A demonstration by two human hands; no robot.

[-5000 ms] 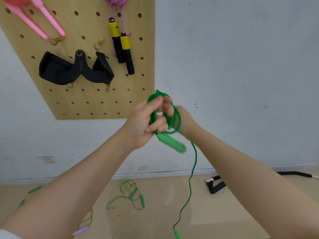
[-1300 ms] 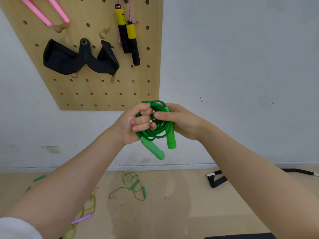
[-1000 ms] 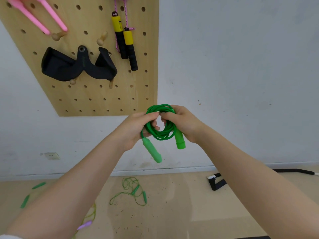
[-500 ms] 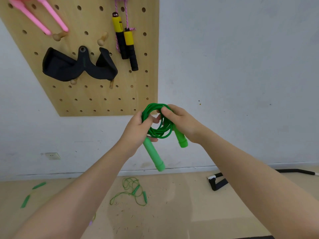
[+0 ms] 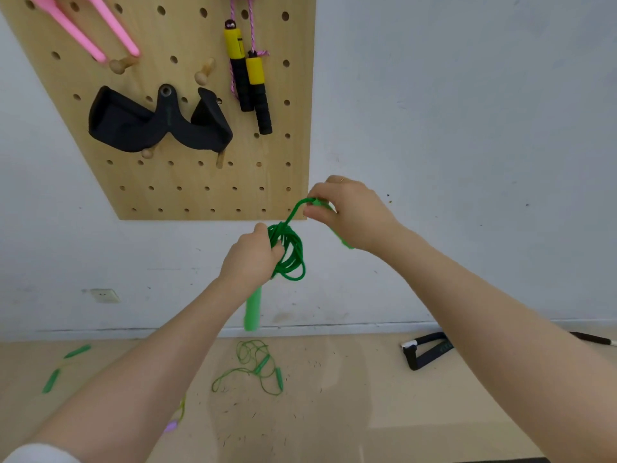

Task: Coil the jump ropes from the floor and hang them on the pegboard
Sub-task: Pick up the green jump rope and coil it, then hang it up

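Green jump rope (image 5: 289,253), coiled into a tight bundle of loops, held up in front of the white wall (image 5: 467,128), just below the lower right corner of the pegboard (image 5: 187,182). Left hand (image 5: 249,259) curled round the coil's left side, fingers wrapped through the loops. One green handle (image 5: 252,310) hanging straight down from under that hand (blurred, pointing at 6 o'clock). Right hand (image 5: 350,213) up at about 1 o'clock from the coil, pinching the second handle (image 5: 337,228), of which only bits show past the fingers. Short stretch of cord running taut from the top of the coil up to that pinch.

On the pegboard: black strap (image 5: 147,125) draped over pegs near the middle; yellow-and-black handles (image 5: 250,81) of a pink cord rope hanging at 1 o'clock from the strap; two pink handles (image 5: 96,35) at about 11 o'clock from it, near the top left edge. Bare wooden peg (image 5: 204,72) just above the strap, between the pink and yellow handles.

On the floor (image 5: 334,412): loose thin green rope (image 5: 253,369) lying uncoiled at 6 o'clock from the hands; two green handle pieces (image 5: 63,365) far off at 8 o'clock; small purple handle (image 5: 172,426) partly hidden by the left forearm; black loop handle with a white band (image 5: 422,354) at 4 o'clock, against the wall base. Wall socket (image 5: 105,295) low on the wall at 9 o'clock.
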